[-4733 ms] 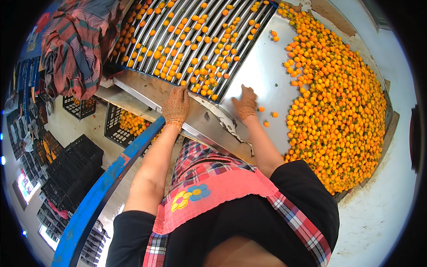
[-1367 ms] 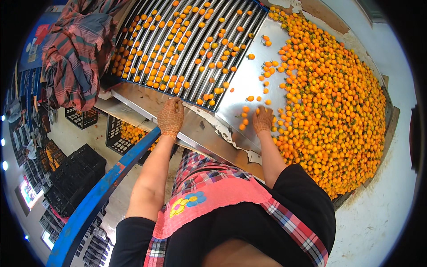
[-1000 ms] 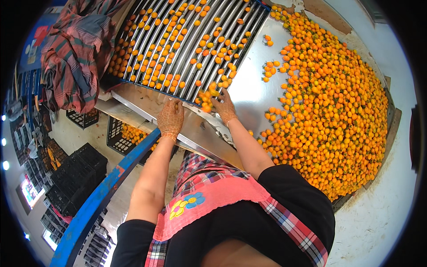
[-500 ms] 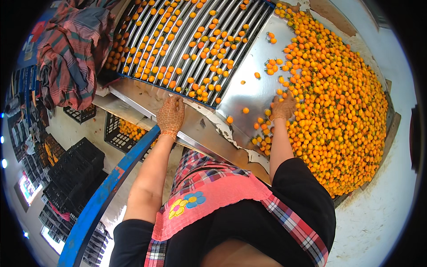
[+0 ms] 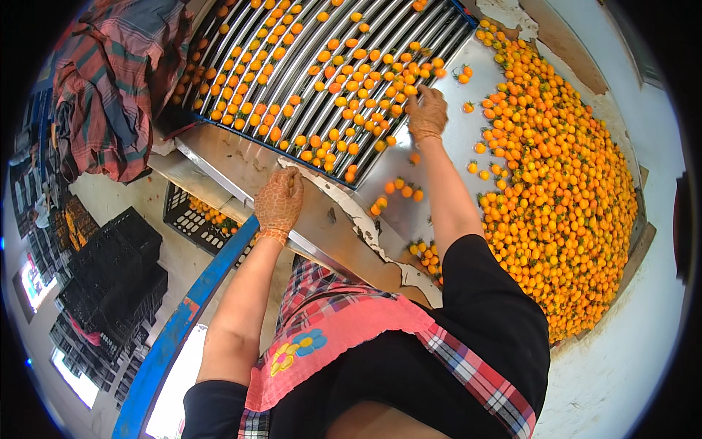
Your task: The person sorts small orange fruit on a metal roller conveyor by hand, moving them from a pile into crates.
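My right hand (image 5: pixel 428 117), in a brown patterned glove, reaches over the edge between the smooth metal chute and the metal rollers (image 5: pixel 307 110). Its fingers are apart, just behind a cluster of orange cherry tomatoes (image 5: pixel 411 77) on the rollers. Near the rollers' front corner, my left hand (image 5: pixel 279 201), gloved alike, rests on the metal ledge (image 5: pixel 322 212). Its fingers are curled in, and whatever lies inside them is hidden. A large heap of cherry tomatoes (image 5: pixel 563 197) with green calyxes covers the right side of the chute (image 5: pixel 453 110).
A blue rail (image 5: pixel 183 322) runs beside my left forearm. Black crates (image 5: pixel 110 271) are stacked on the floor at left, and a crate holding tomatoes (image 5: pixel 186 216) sits below the ledge. Plaid cloth (image 5: pixel 117 88) hangs at upper left.
My right hand has moved up and left from the heap's edge to the rollers. More tomatoes now lie at the rollers' right side. My left hand has hardly moved.
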`<state>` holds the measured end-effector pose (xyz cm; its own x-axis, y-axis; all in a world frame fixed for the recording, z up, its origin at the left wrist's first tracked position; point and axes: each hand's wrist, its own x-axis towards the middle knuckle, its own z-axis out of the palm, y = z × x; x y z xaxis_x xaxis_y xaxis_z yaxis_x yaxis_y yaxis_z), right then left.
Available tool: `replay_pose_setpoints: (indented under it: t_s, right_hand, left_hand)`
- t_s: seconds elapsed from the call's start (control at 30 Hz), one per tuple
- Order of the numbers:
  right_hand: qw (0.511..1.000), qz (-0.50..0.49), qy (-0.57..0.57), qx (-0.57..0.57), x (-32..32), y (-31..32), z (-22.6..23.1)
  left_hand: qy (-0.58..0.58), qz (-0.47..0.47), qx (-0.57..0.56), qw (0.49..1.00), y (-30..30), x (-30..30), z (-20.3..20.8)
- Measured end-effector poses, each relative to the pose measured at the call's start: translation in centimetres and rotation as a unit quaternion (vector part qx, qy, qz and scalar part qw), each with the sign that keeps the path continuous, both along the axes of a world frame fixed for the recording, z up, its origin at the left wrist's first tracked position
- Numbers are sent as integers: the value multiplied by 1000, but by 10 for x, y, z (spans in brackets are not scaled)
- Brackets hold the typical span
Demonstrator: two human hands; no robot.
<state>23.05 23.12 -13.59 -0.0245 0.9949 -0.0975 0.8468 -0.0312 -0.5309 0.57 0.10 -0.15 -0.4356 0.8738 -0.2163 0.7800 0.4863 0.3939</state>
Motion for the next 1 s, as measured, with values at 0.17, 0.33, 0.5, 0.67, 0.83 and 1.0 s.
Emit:
replay_pose_setpoints:
  t_s: [0.17, 0.33, 0.5, 0.67, 0.83, 1.0]
  right_hand:
    - [968, 237, 68, -52, -83, 0, -16]
    - [937, 323, -118, -65, -130, 7, -20]
    - [910, 43, 269, -313, -132, 18, -3]
    - [670, 60, 602, -431, -104, -4, 12]
    - [668, 263, 607, -339, -84, -22, 5]
    - [766, 301, 486, -295, -89, -27, 21]
  left_hand:
    - [2, -2, 25, 1000, 1, 0, -1]
    - [10, -1, -5, 1000, 2, 1, 1]
    - [11, 4, -10, 1000, 3, 0, 2]
    - [16, -12, 22, 1000, -1, -1, -1]
    - [-8, -2, -4, 1000, 3, 1, 2]
    - [-2, 2, -11, 1000, 1, 0, -1]
